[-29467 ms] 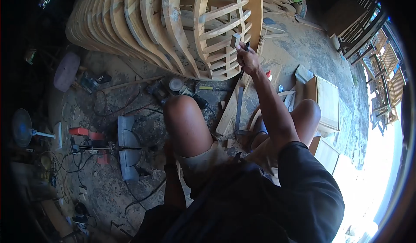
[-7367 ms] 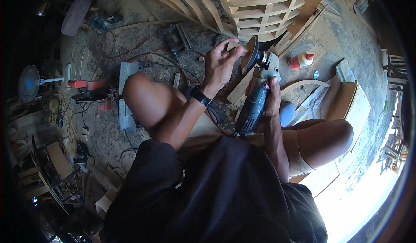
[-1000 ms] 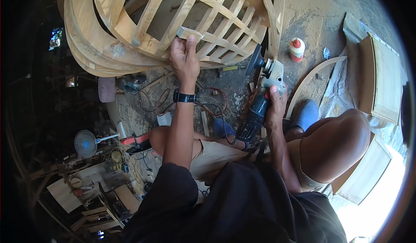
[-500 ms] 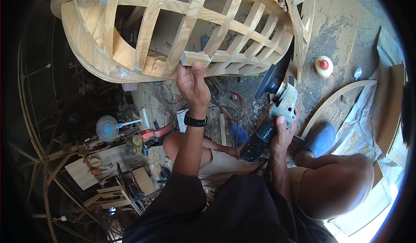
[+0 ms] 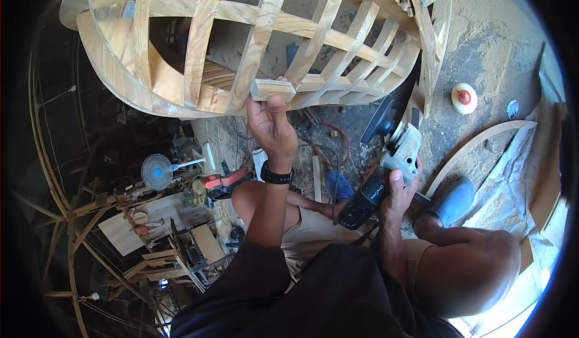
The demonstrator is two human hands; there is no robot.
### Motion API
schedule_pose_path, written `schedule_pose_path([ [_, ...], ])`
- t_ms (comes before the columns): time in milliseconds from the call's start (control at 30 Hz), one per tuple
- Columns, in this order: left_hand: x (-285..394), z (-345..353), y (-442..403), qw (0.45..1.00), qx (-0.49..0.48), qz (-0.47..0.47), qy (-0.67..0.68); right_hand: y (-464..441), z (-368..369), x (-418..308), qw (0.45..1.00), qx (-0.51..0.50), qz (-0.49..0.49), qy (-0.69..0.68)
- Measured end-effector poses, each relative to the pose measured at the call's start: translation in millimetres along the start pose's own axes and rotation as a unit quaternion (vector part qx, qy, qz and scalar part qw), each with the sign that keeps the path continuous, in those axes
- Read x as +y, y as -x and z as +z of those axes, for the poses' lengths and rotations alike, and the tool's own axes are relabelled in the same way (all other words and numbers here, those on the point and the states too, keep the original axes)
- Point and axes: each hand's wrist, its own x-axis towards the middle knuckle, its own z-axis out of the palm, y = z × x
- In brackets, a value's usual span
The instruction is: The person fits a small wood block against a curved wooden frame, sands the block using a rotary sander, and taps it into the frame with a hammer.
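My left hand pinches a small wooden block between thumb and fingers. The block is held against the lower part of a curved wooden lattice frame, between two of its slats. My right hand is wrapped round the body of an angle grinder, thumb on top. The grinder's disc points up, near the frame's lower right edge. Whether the disc is turning cannot be made out.
A glue bottle with a red cap stands on the floor at the right. Below it lie a curved wooden strip and a crumpled sheet. A fan, a red tool and cables are at the left.
The view has turned toward the frame, which shows larger. Since the 7.4-second-old frame, the block has moved away from the grinder's disc to the lattice. Both hands keep their holds.
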Motion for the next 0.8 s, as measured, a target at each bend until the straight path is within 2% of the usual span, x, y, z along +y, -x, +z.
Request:
schedule_pose_path([
  [133,1.2,-0.6,-0.9,1.000,-0.003,-0.003,0.024,1.0,0.8,-0.9,1.000,0.003,-0.007,0.017],
  [267,3.1,-7.7,-2.7,0.996,-0.034,-0.022,0.083,0.7,5.0,-7.3,1.000,0.006,-0.011,0.012],
  [333,6.8,-14.7,-0.9,0.988,-0.079,-0.053,0.123,-0.9,9.1,-7.2,0.999,-0.011,-0.044,-0.004],
  [400,5.8,-23.9,7.3,0.987,-0.070,-0.043,0.141,1.1,11.5,-15.1,0.996,-0.072,-0.018,-0.046],
  [467,1.6,-39.0,19.9,0.993,-0.074,-0.022,0.093,0.9,12.1,-17.4,0.996,-0.069,-0.050,-0.036],
  [533,7.6,-52.6,34.1,0.990,-0.078,-0.028,0.112,4.1,6.0,-22.8,0.986,-0.160,-0.021,-0.048],
  [600,11.0,-68.3,51.6,0.990,-0.121,-0.040,0.051,6.0,0.2,-19.5,0.984,-0.173,0.002,-0.027],
  [667,5.4,-85.4,68.1,0.987,-0.122,-0.071,0.082,10.1,-0.3,-19.1,0.982,-0.190,-0.019,0.003],
  [733,-6.6,-97.4,80.6,0.977,-0.181,-0.094,0.062,9.0,-8.8,-7.3,0.977,-0.210,0.004,0.021],
  [800,-12.8,-96.4,96.4,0.980,-0.151,-0.085,0.095,13.0,-11.6,-2.2,0.971,-0.235,0.036,0.034],
])
